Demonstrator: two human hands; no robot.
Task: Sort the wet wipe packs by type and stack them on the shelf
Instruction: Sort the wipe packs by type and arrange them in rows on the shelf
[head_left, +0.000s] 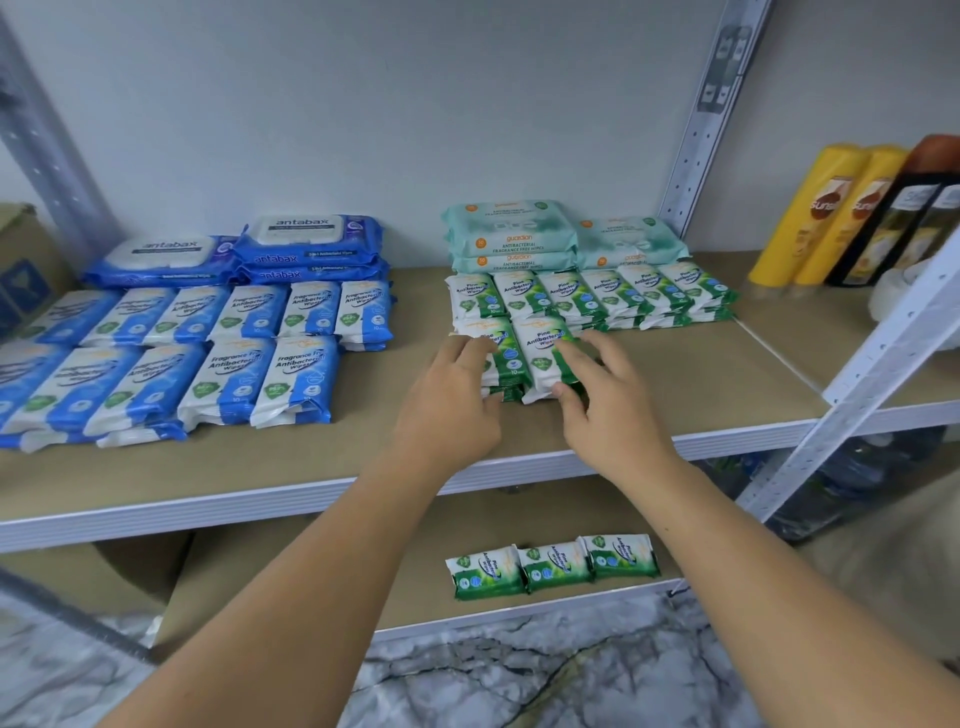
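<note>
On brown shelf board (675, 384), against white wall (363, 130): left hand (452, 400), right hand (608, 405) each grip pine wipe packs (537, 345).

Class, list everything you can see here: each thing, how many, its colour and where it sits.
Antabax packs: several, blue, upper shelf back left.
Fragrance Free packs: two rows, blue-white, front left.
Guardian packs: two stacks, mint, back centre.
Pine packs: six-stack row plus two front stacks, green-white, centre.
loose Pine packs: three, green, lower shelf.
bottles: two yellow, two dark, right.
cardboard box: one, brown, far left.
left hand: one, grips front-left Pine stack.
right hand: one, grips front-right Pine stack.
</note>
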